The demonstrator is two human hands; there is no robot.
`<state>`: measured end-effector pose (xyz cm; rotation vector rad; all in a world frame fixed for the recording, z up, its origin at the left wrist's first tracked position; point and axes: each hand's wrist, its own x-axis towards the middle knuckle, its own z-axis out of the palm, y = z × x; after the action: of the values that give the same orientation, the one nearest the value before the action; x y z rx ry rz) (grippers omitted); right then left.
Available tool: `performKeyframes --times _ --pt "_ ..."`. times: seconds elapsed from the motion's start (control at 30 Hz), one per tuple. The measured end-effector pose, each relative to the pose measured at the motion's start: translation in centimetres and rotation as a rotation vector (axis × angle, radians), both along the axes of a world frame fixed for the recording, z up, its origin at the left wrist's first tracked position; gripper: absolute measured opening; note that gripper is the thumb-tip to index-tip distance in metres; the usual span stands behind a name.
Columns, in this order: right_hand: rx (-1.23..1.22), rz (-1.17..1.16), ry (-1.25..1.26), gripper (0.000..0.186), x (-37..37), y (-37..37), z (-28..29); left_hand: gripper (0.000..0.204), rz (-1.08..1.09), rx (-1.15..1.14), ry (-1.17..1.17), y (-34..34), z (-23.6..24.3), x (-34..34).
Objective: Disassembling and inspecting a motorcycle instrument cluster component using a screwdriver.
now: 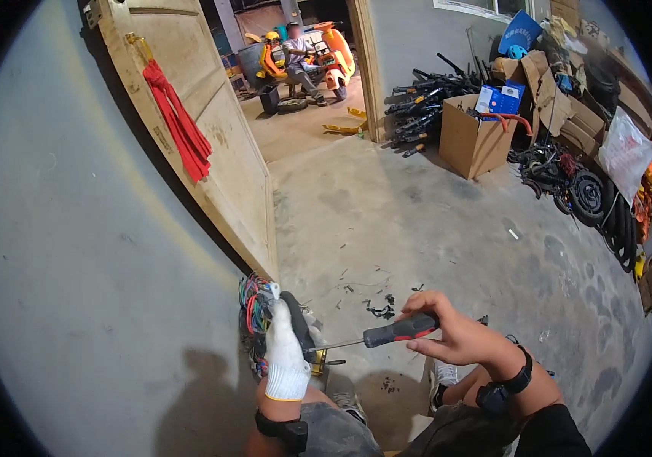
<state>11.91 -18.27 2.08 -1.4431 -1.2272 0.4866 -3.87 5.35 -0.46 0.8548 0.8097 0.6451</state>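
Observation:
My left hand (283, 343), in a white knitted glove, is closed round a dark, elongated part (298, 316) whose kind I cannot make out. A screwdriver (400, 332) with a black and red handle lies level in my bare right hand (455, 335), its fingers and thumb about the handle's end. The metal shaft points left and its tip meets or passes behind the dark part at my glove; the exact contact is hidden. Beside the glove, against the wall, sits a bundle of coloured wires (253, 301).
Small black scraps (381, 308) litter the floor ahead. An open door (189, 114) with red cloth strips (177, 118) stands left. Beyond the doorway a person (299, 57) sits by an orange scooter (337, 61). A cardboard box (474, 141), black tubes (432, 103) and piled parts line the right.

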Motion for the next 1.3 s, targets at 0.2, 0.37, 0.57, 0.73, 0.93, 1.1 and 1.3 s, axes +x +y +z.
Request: performKeyframes --times 0.2,0.37,0.57,0.73,0.93,1.1,1.3 --pt "-0.218 -0.011 -0.116 0.042 0.2 -0.9 2.9 0.046 -0.012 0.023 0.037 -1.0 1.0 -0.3" --pt "-0.437 -0.110 0.139 0.042 0.0 -1.0 3.6 0.047 0.014 0.150 0.017 -1.9 1.1 -0.1" --pt "-0.133 -0.010 0.112 0.050 -0.3 -0.4 0.9 0.047 0.066 0.178 -0.005 -0.1 -0.5 -0.3" --pt "-0.038 0.067 0.004 0.050 0.3 -0.2 1.5 0.047 0.003 0.031 0.027 -0.2 -0.2 0.0" --pt "-0.316 -0.014 0.008 0.038 0.1 -0.7 3.5 0.045 0.046 0.117 0.011 -1.3 1.0 -0.3" --pt "-0.586 -0.050 0.385 0.042 0.7 -0.7 3.6 0.047 0.048 0.212 0.012 -1.9 0.8 0.1" --pt "-0.055 0.062 0.165 0.057 0.2 0.4 0.3 0.048 0.035 -0.018 0.002 0.8 -0.4 0.3"
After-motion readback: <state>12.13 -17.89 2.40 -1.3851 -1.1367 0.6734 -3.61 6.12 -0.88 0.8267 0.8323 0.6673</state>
